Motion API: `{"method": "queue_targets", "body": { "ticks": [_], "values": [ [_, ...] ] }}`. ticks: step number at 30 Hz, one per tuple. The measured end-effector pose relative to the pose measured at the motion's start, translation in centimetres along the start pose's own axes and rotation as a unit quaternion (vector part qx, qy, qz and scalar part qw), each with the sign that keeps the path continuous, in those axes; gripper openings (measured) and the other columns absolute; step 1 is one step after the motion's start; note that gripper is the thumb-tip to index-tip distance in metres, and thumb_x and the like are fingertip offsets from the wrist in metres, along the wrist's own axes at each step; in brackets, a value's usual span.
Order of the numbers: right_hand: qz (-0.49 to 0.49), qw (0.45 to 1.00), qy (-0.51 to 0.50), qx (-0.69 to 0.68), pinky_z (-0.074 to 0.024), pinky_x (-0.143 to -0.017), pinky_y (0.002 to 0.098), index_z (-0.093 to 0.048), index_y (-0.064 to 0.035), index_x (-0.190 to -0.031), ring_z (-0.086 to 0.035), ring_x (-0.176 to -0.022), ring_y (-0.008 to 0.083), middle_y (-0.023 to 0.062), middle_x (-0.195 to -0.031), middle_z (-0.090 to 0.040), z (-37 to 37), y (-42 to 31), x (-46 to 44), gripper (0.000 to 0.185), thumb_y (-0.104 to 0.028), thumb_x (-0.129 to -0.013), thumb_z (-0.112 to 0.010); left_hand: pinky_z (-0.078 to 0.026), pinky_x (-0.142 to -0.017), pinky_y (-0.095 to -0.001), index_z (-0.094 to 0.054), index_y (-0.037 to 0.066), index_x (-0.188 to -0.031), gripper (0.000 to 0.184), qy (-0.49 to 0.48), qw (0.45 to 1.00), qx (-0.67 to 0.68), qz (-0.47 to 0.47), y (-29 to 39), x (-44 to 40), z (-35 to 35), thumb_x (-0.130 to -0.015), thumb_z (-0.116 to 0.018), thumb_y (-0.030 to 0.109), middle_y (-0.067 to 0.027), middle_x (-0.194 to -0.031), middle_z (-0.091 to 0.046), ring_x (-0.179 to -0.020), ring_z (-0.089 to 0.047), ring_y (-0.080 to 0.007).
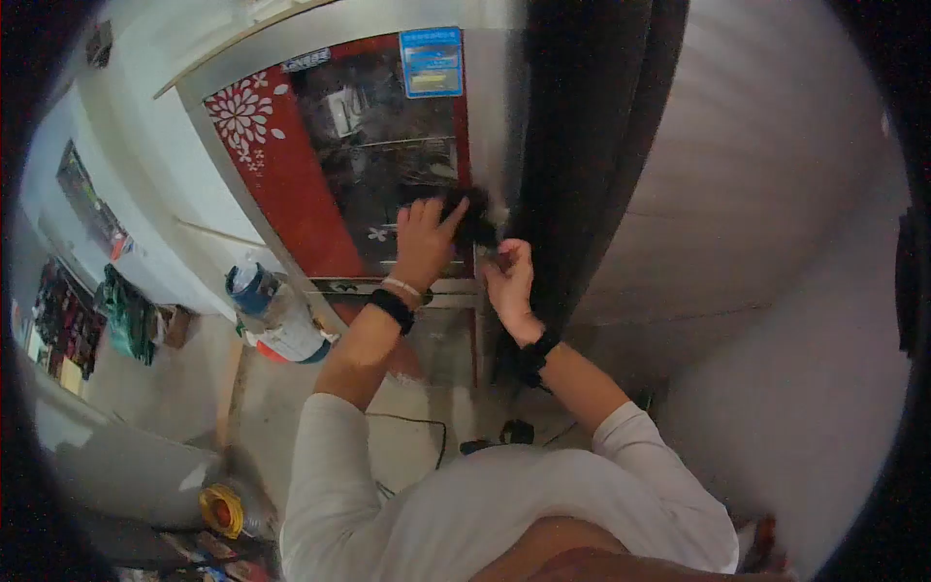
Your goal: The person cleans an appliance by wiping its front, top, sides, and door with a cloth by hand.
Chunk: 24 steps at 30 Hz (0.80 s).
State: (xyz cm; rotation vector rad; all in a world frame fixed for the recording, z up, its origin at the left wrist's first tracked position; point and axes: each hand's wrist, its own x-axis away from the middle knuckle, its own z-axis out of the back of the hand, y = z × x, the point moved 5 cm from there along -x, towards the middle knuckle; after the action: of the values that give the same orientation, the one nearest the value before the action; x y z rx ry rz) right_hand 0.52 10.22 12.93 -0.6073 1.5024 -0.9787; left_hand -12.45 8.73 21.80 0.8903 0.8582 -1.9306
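Observation:
A cabinet with a red-framed glass door stands in front of me, white flowers printed on its red panel. My left hand is at the lower part of the glass, fingers pointing up. Its thumb and forefinger close on a black, soft-looking thing whose kind I cannot make out. Just to the right, my right hand is at the cabinet's right edge with thumb and fingers curled together. Whatever sits between those fingertips is too small and blurred to name. Both wrists wear black bands.
A blue and white label is stuck on the cabinet's upper part. Left of it stands a large clear bottle on the floor. A dark vertical panel and a pale wall rise to the right. A thin cable runs across the floor.

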Motion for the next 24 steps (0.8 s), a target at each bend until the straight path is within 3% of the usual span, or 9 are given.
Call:
{"method": "queue_targets", "body": {
  "ticks": [2,5,9,12,14,18,22,24],
  "values": [
    [-0.013,0.986,0.02,-0.164,-0.036,-0.058,0.0253,-0.039,-0.0072,-0.091,-0.04,-0.065,0.0123,0.0008,-0.081,-0.042,-0.4,0.2,0.0,0.035,-0.002,-0.069,-0.066,-0.034,-0.069,-0.0362,-0.055,0.016,-0.113,0.052,0.069,0.997,-0.026,0.009,0.3,-4.3,1.8,-0.062,-0.057,0.008,-0.0083,-0.098,-0.049,-0.083,-0.046,-0.0243],
    [-0.016,0.993,-0.011,-0.119,-0.0325,-0.055,0.0231,-0.037,-0.0094,-0.089,-0.034,-0.062,0.0095,-0.0008,-0.08,-0.037,-0.9,3.2,-0.6,0.036,-0.006,-0.071,-0.067,-0.034,-0.071,-0.0379,-0.052,0.017,-0.117,0.054,0.118,0.992,-0.048,0.007,0.3,-8.7,3.7,-0.064,-0.056,0.008,-0.009,-0.099,-0.049,-0.085,-0.046,-0.0251],
    [0.002,0.996,-0.016,-0.083,-0.0296,-0.053,0.0218,-0.039,-0.0086,-0.092,-0.03,-0.06,0.0073,-0.0017,-0.076,-0.035,-0.4,2.0,-0.4,0.034,-0.009,-0.073,-0.067,-0.033,-0.074,-0.0395,-0.049,0.017,-0.12,0.054,0.108,0.992,-0.049,0.041,0.1,-7.6,2.5,-0.066,-0.055,0.009,-0.0092,-0.101,-0.049,-0.087,-0.046,-0.0252],
    [0.016,0.998,-0.028,-0.055,-0.0353,-0.058,0.0226,-0.041,-0.0058,-0.099,-0.038,-0.063,0.0095,0.0002,-0.078,-0.042,-0.7,1.3,-0.4,0.034,-0.011,-0.076,-0.065,-0.033,-0.076,-0.0415,-0.049,0.018,-0.119,0.052,0.051,0.998,-0.033,0.014,0.7,-3.3,0.2,-0.068,-0.055,0.01,-0.0085,-0.102,-0.049,-0.089,-0.046,-0.0248],
    [-0.022,0.985,-0.039,-0.168,-0.0399,-0.068,0.025,-0.042,-0.0029,-0.105,-0.046,-0.074,0.0132,0.004,-0.084,-0.05,-1.3,1.5,-0.5,0.036,-0.013,-0.077,-0.063,-0.033,-0.078,-0.0423,-0.049,0.019,-0.119,0.052,-0.015,1.0,-0.003,-0.018,0.7,-1.0,-1.2,-0.068,-0.055,0.011,-0.008,-0.104,-0.049,-0.091,-0.046,-0.0247],
    [-0.003,0.99,-0.066,-0.121,-0.0396,-0.078,0.0279,-0.043,-0.0015,-0.106,-0.049,-0.085,0.0161,0.0077,-0.094,-0.053,-1.0,0.2,-0.4,0.034,-0.013,-0.079,-0.06,-0.032,-0.08,-0.0444,-0.044,0.024,-0.124,0.06,0.005,0.999,0.006,-0.05,0.0,-2.4,-0.3,-0.067,-0.057,0.011,-0.0094,-0.107,-0.049,-0.094,-0.046,-0.0266],
    [0.009,0.996,-0.064,-0.069,-0.0391,-0.078,0.0284,-0.042,-0.0013,-0.106,-0.047,-0.086,0.0156,0.0077,-0.093,-0.052,-1.3,1.3,-0.2,0.031,-0.013,-0.081,-0.057,-0.032,-0.077,-0.0425,-0.049,0.02,-0.12,0.057,0.133,0.989,-0.062,-0.002,-1.5,-11.4,5.3,-0.065,-0.057,0.009,-0.0096,-0.107,-0.05,-0.093,-0.047,-0.0259],
    [0.023,0.994,-0.063,-0.082,-0.0391,-0.078,0.0284,-0.042,-0.0013,-0.106,-0.047,-0.087,0.0157,0.0078,-0.094,-0.051,-1.3,2.0,-0.2,0.031,-0.013,-0.082,-0.056,-0.031,-0.077,-0.0412,-0.051,0.018,-0.117,0.055,0.135,0.988,-0.07,0.04,-2.4,-15.2,7.4,-0.064,-0.058,0.007,-0.0099,-0.108,-0.05,-0.093,-0.047,-0.0256]
  ]
}}
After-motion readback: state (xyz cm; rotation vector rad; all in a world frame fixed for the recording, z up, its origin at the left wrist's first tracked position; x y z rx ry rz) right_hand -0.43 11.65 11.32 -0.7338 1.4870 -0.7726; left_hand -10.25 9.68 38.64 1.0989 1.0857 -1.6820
